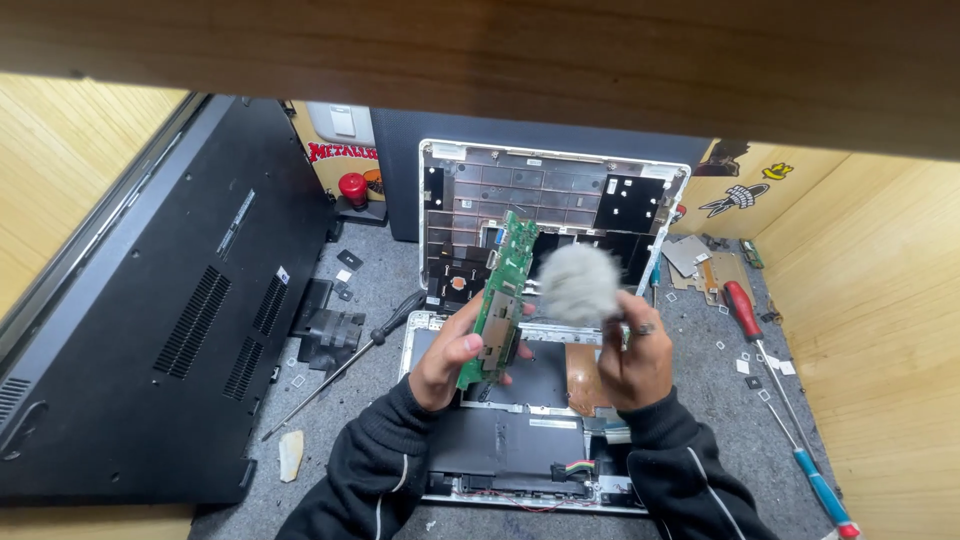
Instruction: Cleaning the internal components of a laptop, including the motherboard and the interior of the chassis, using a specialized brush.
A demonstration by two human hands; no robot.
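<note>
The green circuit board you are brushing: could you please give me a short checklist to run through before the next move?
1. Left hand grips the green circuit board firmly: ok.
2. Right hand holds the grey brush against the board: ok.
3. Board is lifted off the opened laptop: ok.
4. Board is free of dust: cannot tell.
5. Red-handled screwdriver lies within reach on the grey mat: ok.
6. Small loose parts are clear of the sleeves: cannot tell.

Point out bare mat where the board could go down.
Free: grey mat between the black-handled screwdriver, black laptop cover and left sleeve. Smaller patch between the right hand and red-handled screwdriver. Crowded: right edge with scattered small parts, and the opened laptop mid-bench.
</note>
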